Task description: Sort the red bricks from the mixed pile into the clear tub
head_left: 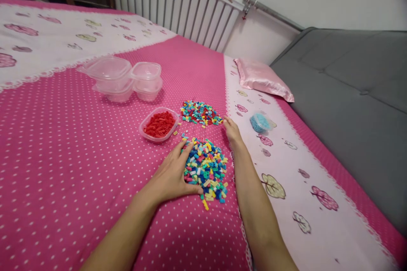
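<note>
A heap of small mixed-colour plastic pieces point(208, 169) lies on the pink dotted bed cover point(63, 135). My left hand point(173, 173) rests flat against the heap's left side, fingers stretched along its edge. My right hand point(233, 133) lies on its side to the right of the heap, fingers extended toward a second, smaller mixed heap point(200, 113) farther away, and holds nothing. A clear tub point(142, 129) filled with red pieces stands just left of the two heaps. A small clear tub of light-blue pieces point(260, 122) sits to the right of my right hand.
Two stacks of empty clear tubs point(110, 72) point(146, 76) stand farther back on the cover. A pink satin pillow point(263, 78) lies at the far right edge, beside a grey sofa point(349, 93). A white radiator point(184, 4) runs along the wall behind.
</note>
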`<state>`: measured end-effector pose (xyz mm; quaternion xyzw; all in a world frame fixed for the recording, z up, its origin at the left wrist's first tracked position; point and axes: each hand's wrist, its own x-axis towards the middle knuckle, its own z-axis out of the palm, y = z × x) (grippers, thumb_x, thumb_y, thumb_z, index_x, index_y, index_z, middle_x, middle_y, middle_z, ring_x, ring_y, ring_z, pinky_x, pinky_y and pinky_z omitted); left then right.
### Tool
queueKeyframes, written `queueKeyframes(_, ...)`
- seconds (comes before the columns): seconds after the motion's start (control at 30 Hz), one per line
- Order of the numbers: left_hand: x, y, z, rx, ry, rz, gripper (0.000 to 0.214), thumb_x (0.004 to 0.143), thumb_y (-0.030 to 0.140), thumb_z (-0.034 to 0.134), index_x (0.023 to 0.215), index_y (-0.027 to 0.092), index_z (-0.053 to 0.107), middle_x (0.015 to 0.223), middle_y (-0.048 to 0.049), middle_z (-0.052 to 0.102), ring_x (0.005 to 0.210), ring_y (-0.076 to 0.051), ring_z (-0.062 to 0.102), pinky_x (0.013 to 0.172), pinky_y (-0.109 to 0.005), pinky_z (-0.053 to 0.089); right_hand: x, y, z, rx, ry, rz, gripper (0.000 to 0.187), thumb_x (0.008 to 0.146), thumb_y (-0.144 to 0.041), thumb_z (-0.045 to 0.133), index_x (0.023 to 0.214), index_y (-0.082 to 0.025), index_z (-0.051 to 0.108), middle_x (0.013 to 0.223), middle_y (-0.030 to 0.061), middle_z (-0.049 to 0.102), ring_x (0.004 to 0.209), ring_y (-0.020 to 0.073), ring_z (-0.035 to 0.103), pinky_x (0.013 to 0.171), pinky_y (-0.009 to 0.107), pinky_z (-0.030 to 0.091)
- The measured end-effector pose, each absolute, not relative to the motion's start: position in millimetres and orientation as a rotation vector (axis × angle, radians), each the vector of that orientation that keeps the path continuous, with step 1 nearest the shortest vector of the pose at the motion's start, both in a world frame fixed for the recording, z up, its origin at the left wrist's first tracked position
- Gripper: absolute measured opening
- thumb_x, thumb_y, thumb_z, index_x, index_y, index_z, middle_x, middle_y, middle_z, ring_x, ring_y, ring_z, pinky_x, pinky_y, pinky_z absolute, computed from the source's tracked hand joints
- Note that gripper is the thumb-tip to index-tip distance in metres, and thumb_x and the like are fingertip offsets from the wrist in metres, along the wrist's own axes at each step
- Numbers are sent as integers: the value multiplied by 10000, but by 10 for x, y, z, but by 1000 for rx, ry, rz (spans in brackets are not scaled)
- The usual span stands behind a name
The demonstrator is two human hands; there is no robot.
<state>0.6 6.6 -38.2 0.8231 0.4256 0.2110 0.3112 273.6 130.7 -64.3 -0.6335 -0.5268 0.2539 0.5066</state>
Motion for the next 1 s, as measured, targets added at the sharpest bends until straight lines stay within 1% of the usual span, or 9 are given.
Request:
queueKeyframes(0.17, 12, 66, -361, 2183, 1147, 508, 1205, 575, 704, 685, 1499, 159, 136, 1558, -204, 104, 1425, -362, 145, 1126, -499, 247, 2692, 1325, -737, -1539, -1507, 527, 582, 724, -377, 572, 1270, -179, 531, 1339, 103, 535, 1232, 227, 481, 1086, 438, 314)
queueKeyframes(0.33, 8, 58, -357, 2176, 1153, 502, 1215, 569, 690, 700, 1496, 139, 141, 1553, -218, 113, 1423, -362, 153, 1127, -496, 246, 2633, 1279, -653, -1511, -1689, 362, 421, 716, -305, 582, 1108, -162, 639, 1217, 117, 609, 1176, 243, 512, 1060, 420, 347)
queueKeyframes(0.5, 6, 61, -363, 2175, 1154, 491, 1211, 577, 682, 700, 1497, 136, 133, 1558, -214, 96, 1426, -358, 143, 1129, -493, 240, 2627, 1260, -657, -1601, -1672, 287, 409, 716, -273, 586, 1106, -158, 632, 1104, 118, 639, 1016, 246, 574, 960, 432, 426)
queueKeyframes(0.63, 11, 63, -358, 2179, 1159, 477, 1211, 581, 674, 704, 1497, 124, 134, 1560, -211, 91, 1429, -348, 137, 1136, -470, 232, 2635, 1271, -690, -1611, -1624, 235, 340, 687, -279, 624, 1011, -177, 643, 993, 90, 642, 913, 233, 585, 878, 414, 471)
queueKeyframes(0.7, 15, 60, -355, 2179, 1166, 471, 1205, 585, 669, 704, 1497, 123, 135, 1561, -209, 89, 1431, -343, 135, 1137, -466, 232, 2632, 1276, -696, -1606, -1611, 217, 367, 660, -292, 656, 1006, -170, 637, 990, 95, 627, 912, 238, 578, 865, 412, 477)
queueKeyframes(0.8, 18, 55, -348, 2174, 1169, 467, 1206, 586, 668, 704, 1498, 128, 131, 1562, -205, 89, 1430, -341, 139, 1138, -463, 233, 2613, 1268, -676, -1572, -1663, 197, 382, 662, -284, 655, 1028, -178, 632, 1020, 96, 615, 969, 243, 559, 911, 415, 450)
queueKeyframes(0.87, 16, 56, -342, 2169, 1170, 465, 1208, 584, 665, 707, 1499, 131, 126, 1562, -205, 90, 1429, -344, 142, 1136, -467, 236, 2594, 1252, -643, -1578, -1690, 189, 301, 667, -287, 646, 952, -188, 644, 967, 83, 620, 950, 238, 556, 906, 411, 444)
queueKeyframes(0.93, 11, 58, -337, 2168, 1171, 468, 1205, 586, 661, 708, 1500, 136, 124, 1564, -204, 87, 1428, -347, 142, 1135, -474, 237, 2577, 1232, -607, -1613, -1690, 193, 193, 657, -315, 654, 803, -191, 631, 862, 63, 614, 877, 230, 558, 862, 399, 453)
queueKeyframes(1.0, 7, 61, -334, 2171, 1169, 468, 1199, 589, 656, 709, 1500, 137, 127, 1564, -204, 86, 1428, -347, 142, 1134, -476, 236, 2568, 1216, -580, -1658, -1661, 198, 195, 630, -355, 672, 699, -195, 584, 789, 45, 594, 810, 220, 554, 816, 387, 460)
